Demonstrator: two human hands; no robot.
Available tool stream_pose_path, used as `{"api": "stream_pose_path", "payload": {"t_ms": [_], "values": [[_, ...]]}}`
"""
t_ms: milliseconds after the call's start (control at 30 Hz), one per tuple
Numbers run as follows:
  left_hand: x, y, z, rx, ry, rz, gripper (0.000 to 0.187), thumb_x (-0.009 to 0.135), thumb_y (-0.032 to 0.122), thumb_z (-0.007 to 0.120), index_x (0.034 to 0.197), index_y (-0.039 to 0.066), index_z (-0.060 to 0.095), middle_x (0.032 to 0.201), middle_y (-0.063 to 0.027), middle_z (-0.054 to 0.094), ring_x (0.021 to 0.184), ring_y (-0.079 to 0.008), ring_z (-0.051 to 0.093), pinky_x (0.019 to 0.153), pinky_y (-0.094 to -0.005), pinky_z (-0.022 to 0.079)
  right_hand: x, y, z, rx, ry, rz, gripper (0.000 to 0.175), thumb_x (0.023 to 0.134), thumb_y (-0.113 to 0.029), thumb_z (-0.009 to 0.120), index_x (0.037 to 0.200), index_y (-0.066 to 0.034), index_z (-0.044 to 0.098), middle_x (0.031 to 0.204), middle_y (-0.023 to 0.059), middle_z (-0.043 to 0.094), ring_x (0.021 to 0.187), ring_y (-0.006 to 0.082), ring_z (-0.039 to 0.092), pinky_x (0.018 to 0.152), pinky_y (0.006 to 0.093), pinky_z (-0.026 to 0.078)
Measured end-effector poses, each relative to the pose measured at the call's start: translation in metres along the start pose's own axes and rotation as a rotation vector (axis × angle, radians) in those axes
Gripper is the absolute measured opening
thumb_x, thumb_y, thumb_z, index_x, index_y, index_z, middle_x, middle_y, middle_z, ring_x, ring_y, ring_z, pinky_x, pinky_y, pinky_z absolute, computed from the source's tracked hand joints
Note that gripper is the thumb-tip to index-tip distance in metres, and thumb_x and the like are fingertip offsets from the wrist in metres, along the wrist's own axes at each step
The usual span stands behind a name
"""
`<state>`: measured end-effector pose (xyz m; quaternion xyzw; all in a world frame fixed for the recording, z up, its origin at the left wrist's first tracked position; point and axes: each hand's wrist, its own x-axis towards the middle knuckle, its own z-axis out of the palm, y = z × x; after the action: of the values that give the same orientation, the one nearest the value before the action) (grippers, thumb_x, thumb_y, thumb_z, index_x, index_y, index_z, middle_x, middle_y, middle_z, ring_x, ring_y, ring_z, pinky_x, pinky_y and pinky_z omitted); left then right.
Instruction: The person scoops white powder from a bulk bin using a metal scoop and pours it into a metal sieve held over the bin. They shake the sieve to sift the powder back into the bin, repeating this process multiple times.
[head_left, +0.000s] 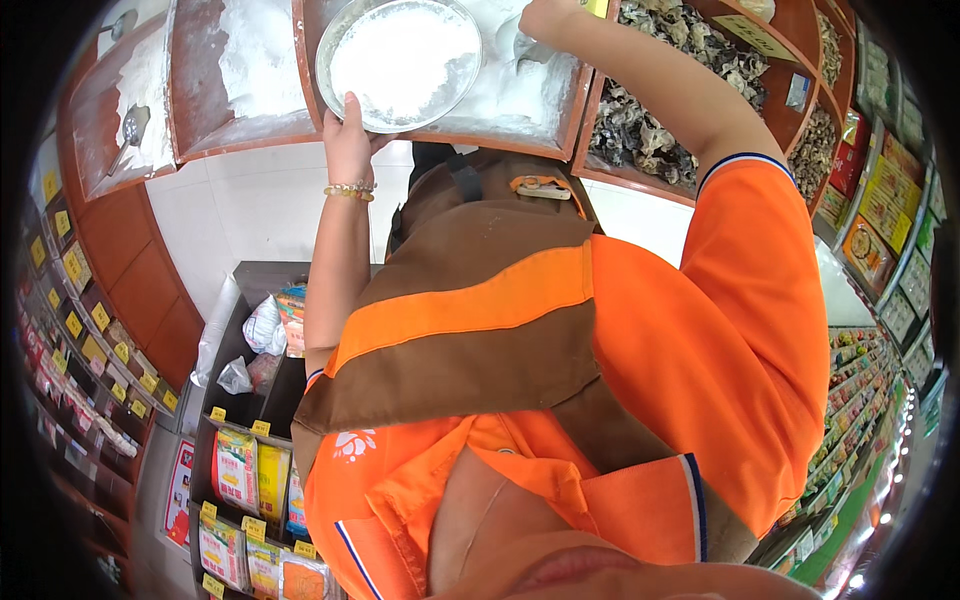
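My left hand (349, 139) grips the near rim of a round metal basin (474, 82), its thumb over the edge and its fingers beneath. White powder (397, 60), like flour, covers most of the basin's inside. The basin is held over a wooden bin (487, 142) that has more white powder (551, 82) in it. At the top edge of the view, my right hand (551, 21) is closed around the handle end of what looks like a metal scoop (531, 51). The scoop is down at the powder, right of the basin; its handle is mostly hidden by the hand.
Left are two more powder bins (255, 67), one with a metal ladle (135, 127). Dried black fungus (645, 142) fills the bin at right. Behind my left arm stands a dark shelf (247, 397) with bagged goods (236, 465). Packaged-goods shelves (892, 187) line the right.
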<state>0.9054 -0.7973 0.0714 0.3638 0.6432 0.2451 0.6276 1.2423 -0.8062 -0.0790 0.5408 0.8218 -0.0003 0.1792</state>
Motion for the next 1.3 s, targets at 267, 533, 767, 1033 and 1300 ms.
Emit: {"api": "stream_pose_path", "payload": {"t_ms": [267,533,767,1033,1300], "values": [[-0.002,-0.012,-0.003,-0.007,-0.030,-0.012,0.052,0.101,0.038,0.044,0.134,-0.002,0.036,0.114,-0.0197,0.062,0.093,-0.0270,0.069,0.072,-0.0367,0.061,0.004,0.003,0.024,0.038,0.030,-0.013,0.008,0.067,-0.018,0.062,0.064,-0.0123,0.068,0.062,0.0042,0.064,0.057,0.0229,0.061,0.054,0.0451,0.046],[-0.008,-0.018,-0.005,-0.001,-0.024,-0.028,0.049,0.101,0.036,0.045,0.131,-0.001,0.038,0.114,-0.0189,0.062,0.091,-0.0267,0.070,0.068,-0.0354,0.061,0.007,-0.005,0.040,0.016,0.071,-0.041,0.008,0.066,-0.017,0.062,0.065,-0.0109,0.068,0.061,0.0065,0.063,0.057,0.0245,0.061,0.054,0.0462,0.048],[-0.008,-0.023,-0.009,-0.017,-0.007,-0.038,0.045,0.101,0.033,0.046,0.128,-0.002,0.038,0.115,-0.0201,0.061,0.091,-0.0267,0.070,0.064,-0.0343,0.063,0.021,-0.022,0.038,0.058,-0.014,-0.025,0.007,0.068,-0.016,0.064,0.070,-0.0116,0.068,0.067,0.0063,0.065,0.063,0.0256,0.062,0.062,0.0484,0.046],[-0.013,-0.024,-0.009,-0.018,0.017,-0.053,0.045,0.101,0.033,0.046,0.127,-0.003,0.039,0.112,-0.0194,0.063,0.090,-0.0265,0.070,0.064,-0.0345,0.063,0.021,-0.063,0.019,0.039,-0.221,0.018,0.007,0.069,-0.014,0.065,0.075,-0.0122,0.069,0.072,0.0060,0.066,0.072,0.0254,0.063,0.071,0.0490,0.044],[-0.014,-0.023,-0.010,-0.051,0.031,-0.043,0.046,0.101,0.033,0.046,0.129,-0.003,0.037,0.114,-0.0214,0.061,0.090,-0.0277,0.070,0.065,-0.0355,0.063,0.019,-0.043,0.022,0.125,-0.227,-0.132,0.010,0.071,-0.012,0.067,0.080,-0.0128,0.070,0.077,0.0057,0.067,0.080,0.0251,0.065,0.080,0.0496,0.042]]}}
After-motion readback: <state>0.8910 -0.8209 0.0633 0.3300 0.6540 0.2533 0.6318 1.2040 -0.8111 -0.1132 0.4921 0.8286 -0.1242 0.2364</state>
